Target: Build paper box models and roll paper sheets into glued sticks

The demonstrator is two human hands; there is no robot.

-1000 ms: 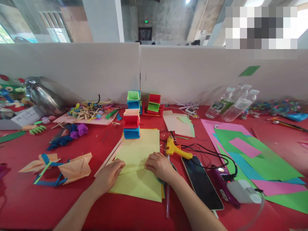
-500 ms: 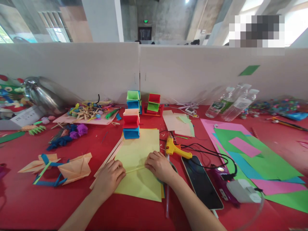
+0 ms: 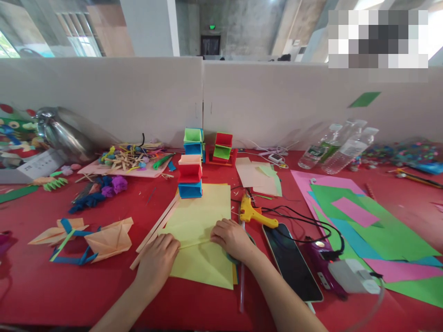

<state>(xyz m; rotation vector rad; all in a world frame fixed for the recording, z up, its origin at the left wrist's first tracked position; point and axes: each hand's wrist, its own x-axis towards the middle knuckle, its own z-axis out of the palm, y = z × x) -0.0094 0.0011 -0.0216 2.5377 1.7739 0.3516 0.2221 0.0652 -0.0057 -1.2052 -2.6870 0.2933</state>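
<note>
My left hand [image 3: 162, 256] and my right hand [image 3: 231, 237] pinch the two ends of a pale yellow paper sheet [image 3: 195, 236] along its near edge. That sheet lies over a stack of yellow paper [image 3: 204, 272] on the red table, and a crease or folded edge runs between my fingertips. Both thumbs are mostly hidden. Beyond the paper's far edge stands a small folded-paper stack [image 3: 189, 177] in peach, red and blue. Wooden strips [image 3: 155, 230] lie beside my left hand. A yellow glue gun [image 3: 256, 213] rests just past my right hand.
Right of my arm lie a phone [image 3: 294, 265], a purple power strip [image 3: 325, 267] with cables, and coloured sheets [image 3: 387, 221]. Bottles [image 3: 349, 150] stand behind. A peach and blue paper model [image 3: 107, 244] is at left, a metal jug [image 3: 64, 133] farther back.
The yellow paper between my hands has turned, from a narrow rolled-looking edge to a wider flap lying away from me. My hands have barely moved; the view has shifted slightly.
</note>
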